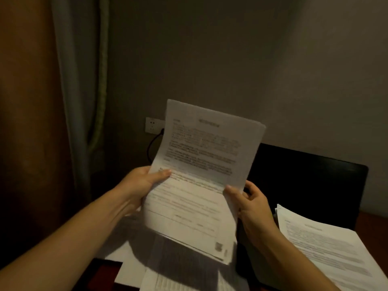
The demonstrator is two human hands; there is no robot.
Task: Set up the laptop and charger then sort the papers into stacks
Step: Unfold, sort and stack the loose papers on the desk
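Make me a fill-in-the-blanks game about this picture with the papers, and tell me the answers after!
1. The held sheets are gripped by ____ hands, the left hand and the right hand.
2. A black cable runs from the white ____ on the wall.
3. The paper stack on the person's right lies in front of the black ____.

Answers: two; socket; laptop

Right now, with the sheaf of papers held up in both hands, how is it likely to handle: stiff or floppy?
Probably floppy: the sheaf of papers bows between the left hand and right hand. Likely light, since thumb pinches at its edges hold it. Its fanned lower corner suggests loose sheets that could slip apart.
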